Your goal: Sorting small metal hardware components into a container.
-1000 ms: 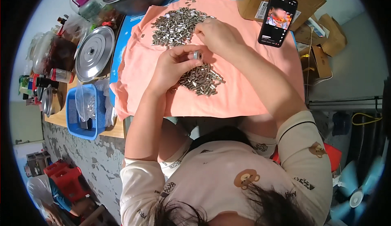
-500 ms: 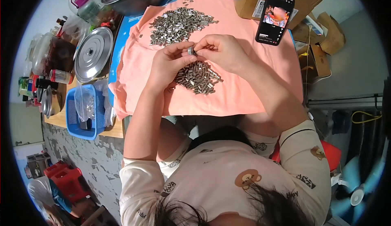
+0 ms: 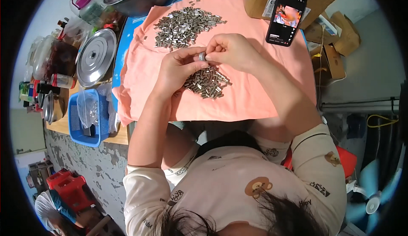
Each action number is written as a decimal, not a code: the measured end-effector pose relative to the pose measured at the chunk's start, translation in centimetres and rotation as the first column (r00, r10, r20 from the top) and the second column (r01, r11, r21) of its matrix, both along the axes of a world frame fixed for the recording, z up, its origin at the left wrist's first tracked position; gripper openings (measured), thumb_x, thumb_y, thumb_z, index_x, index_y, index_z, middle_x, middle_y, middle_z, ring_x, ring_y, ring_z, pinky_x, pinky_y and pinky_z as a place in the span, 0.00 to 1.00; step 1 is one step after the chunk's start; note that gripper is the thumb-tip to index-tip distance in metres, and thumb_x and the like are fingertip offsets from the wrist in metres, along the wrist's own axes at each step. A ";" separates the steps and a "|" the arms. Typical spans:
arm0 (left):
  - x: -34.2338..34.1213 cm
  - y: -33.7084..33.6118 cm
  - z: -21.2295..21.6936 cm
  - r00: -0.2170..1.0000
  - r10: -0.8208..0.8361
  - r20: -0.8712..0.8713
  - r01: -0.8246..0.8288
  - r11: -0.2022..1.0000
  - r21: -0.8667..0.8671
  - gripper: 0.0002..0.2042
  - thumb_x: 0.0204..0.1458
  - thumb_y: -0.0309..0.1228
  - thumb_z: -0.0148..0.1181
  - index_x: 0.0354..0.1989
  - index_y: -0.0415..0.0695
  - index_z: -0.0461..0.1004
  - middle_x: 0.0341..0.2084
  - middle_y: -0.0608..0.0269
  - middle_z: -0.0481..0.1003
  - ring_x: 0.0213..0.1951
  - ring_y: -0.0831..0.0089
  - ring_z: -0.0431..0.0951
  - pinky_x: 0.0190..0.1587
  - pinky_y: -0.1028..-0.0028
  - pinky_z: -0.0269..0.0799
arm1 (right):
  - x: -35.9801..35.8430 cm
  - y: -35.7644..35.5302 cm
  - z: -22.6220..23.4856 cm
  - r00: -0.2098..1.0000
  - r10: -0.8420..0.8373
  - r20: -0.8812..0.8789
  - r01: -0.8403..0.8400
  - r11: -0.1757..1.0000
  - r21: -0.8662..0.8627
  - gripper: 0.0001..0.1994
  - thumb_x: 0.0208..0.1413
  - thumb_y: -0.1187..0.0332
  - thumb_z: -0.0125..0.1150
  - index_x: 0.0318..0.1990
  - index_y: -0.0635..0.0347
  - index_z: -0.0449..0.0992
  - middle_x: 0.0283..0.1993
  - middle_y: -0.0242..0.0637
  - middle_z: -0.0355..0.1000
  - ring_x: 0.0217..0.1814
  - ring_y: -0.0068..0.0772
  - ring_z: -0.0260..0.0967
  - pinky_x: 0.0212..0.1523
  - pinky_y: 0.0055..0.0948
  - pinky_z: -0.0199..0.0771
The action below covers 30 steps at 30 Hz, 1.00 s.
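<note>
My left hand (image 3: 175,69) is closed, pinching a short silvery metal ring-shaped piece (image 3: 202,56) between thumb and fingers. Right beside it, the thumb and fingertips of my right hand (image 3: 234,52) are pressed together at the piece's edge; whatever they may hold is too small to make out. Below both hands lies a loose pile of small metal cylinders (image 3: 208,85), partly covered by my left hand. A larger heap of similar cylinders (image 3: 180,28) spreads beyond my hands, with a few strays at its far end. Both piles rest on a pink cloth (image 3: 255,96).
A phone (image 3: 285,17) with its screen lit leans against a cardboard box (image 3: 259,0) at the far right. On the left are a metal lid (image 3: 97,57), a blue plastic basket (image 3: 104,127) and several jars. A fan (image 3: 372,205) stands at the lower right.
Both hands stay together over the near pile. The metal piece has shifted slightly right and nearer to me, and my right fingertips have moved a little to the right.
</note>
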State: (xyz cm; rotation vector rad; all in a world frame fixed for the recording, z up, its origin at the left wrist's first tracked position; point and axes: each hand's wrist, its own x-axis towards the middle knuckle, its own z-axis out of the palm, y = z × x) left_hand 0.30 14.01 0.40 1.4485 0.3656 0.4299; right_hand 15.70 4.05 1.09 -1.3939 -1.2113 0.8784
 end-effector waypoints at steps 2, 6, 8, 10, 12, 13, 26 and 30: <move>0.0 0.0 -0.2 1.000 -0.016 0.017 0.016 1.000 0.016 0.15 0.42 0.18 0.58 0.42 0.33 0.69 0.30 0.63 0.73 0.33 0.80 0.73 0.37 0.83 0.70 | 0.7 0.3 0.3 0.998 0.063 0.016 -0.059 0.983 -0.172 0.05 0.46 0.76 0.55 0.32 0.67 0.70 0.27 0.31 0.68 0.27 0.18 0.66 0.27 0.16 0.68; 0.0 -0.2 -0.4 0.998 -0.056 0.018 0.056 0.998 0.000 0.16 0.42 0.19 0.58 0.42 0.33 0.68 0.31 0.63 0.73 0.33 0.80 0.72 0.37 0.82 0.70 | 2.7 1.5 0.7 0.980 -0.040 0.193 0.066 0.989 -0.129 0.09 0.46 0.69 0.58 0.33 0.64 0.71 0.25 0.30 0.69 0.24 0.17 0.64 0.25 0.18 0.63; 0.0 0.0 -0.3 0.997 -0.081 0.004 0.081 0.996 0.023 0.16 0.42 0.18 0.58 0.42 0.33 0.68 0.32 0.64 0.72 0.33 0.80 0.72 0.37 0.82 0.70 | 2.7 3.3 -0.3 0.909 -0.146 0.392 0.181 0.982 -0.055 0.08 0.46 0.68 0.58 0.33 0.62 0.72 0.25 0.31 0.69 0.25 0.18 0.65 0.26 0.19 0.64; -0.1 0.0 -0.3 0.997 -0.078 0.004 0.078 0.997 0.007 0.15 0.42 0.18 0.58 0.42 0.33 0.68 0.31 0.65 0.72 0.33 0.81 0.72 0.37 0.82 0.70 | 2.2 4.0 -1.1 0.684 -0.293 0.668 0.291 0.949 0.120 0.07 0.45 0.69 0.55 0.32 0.58 0.74 0.27 0.37 0.71 0.28 0.28 0.68 0.30 0.26 0.67; 0.1 -0.1 -0.3 0.998 -0.059 0.030 0.059 0.998 0.002 0.15 0.42 0.18 0.58 0.41 0.34 0.69 0.28 0.68 0.71 0.32 0.82 0.71 0.37 0.83 0.69 | 2.5 4.7 -2.1 0.580 -0.336 0.742 0.284 0.937 0.202 0.06 0.44 0.70 0.54 0.31 0.59 0.74 0.27 0.39 0.70 0.29 0.33 0.68 0.30 0.29 0.67; 0.2 0.0 -0.2 0.998 -0.059 0.031 0.059 0.998 0.005 0.15 0.42 0.18 0.58 0.41 0.34 0.69 0.28 0.68 0.71 0.32 0.82 0.71 0.37 0.83 0.69 | 2.8 4.9 -2.6 0.466 -0.379 0.800 0.269 0.922 0.280 0.06 0.43 0.71 0.53 0.29 0.59 0.74 0.27 0.41 0.70 0.30 0.38 0.69 0.31 0.33 0.68; 0.2 0.3 -0.4 0.998 0.008 0.068 -0.007 1.000 -0.025 0.15 0.42 0.20 0.59 0.41 0.35 0.69 0.27 0.69 0.70 0.31 0.84 0.70 0.35 0.84 0.68 | 1.7 2.6 -0.7 0.422 -0.156 0.893 0.258 0.965 0.047 0.04 0.40 0.72 0.55 0.25 0.62 0.72 0.23 0.39 0.69 0.28 0.34 0.69 0.30 0.30 0.68; 0.1 0.7 -0.6 0.994 0.034 0.107 -0.024 0.995 -0.093 0.15 0.42 0.18 0.57 0.41 0.33 0.68 0.28 0.65 0.71 0.31 0.81 0.71 0.36 0.83 0.69 | -0.1 0.4 0.0 0.959 -0.114 0.260 0.112 0.993 0.023 0.03 0.43 0.75 0.56 0.26 0.65 0.72 0.25 0.33 0.69 0.29 0.19 0.68 0.30 0.20 0.69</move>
